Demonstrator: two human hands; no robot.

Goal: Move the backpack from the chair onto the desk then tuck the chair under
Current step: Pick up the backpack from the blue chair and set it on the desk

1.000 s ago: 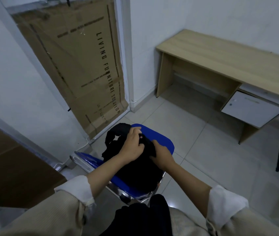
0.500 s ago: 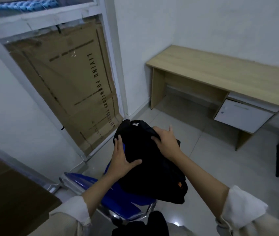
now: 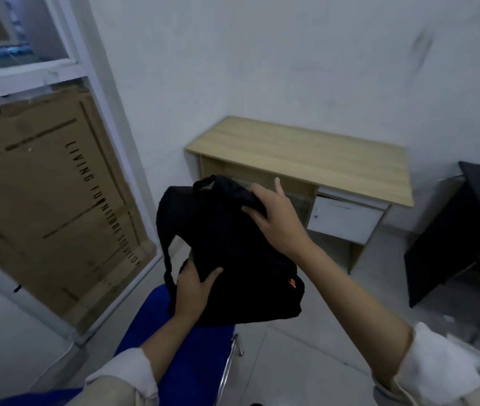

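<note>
Centrally, one backpack (image 3: 232, 253) hangs gripped by left hand (image 3: 194, 288) and right hand (image 3: 276, 221) above one chair (image 3: 183, 341); one bench (image 3: 306, 153) sits bare upper right.

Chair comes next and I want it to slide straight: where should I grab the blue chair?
Judging by its pose, grip the blue chair by both side edges of the seat, from the near side. Its front faces the desk, so pushing forward should tuck it.

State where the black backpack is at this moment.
In the head view, the black backpack is mid-frame, held in the air above the blue chair by the left hand and right hand, short of the wooden desk.
</note>
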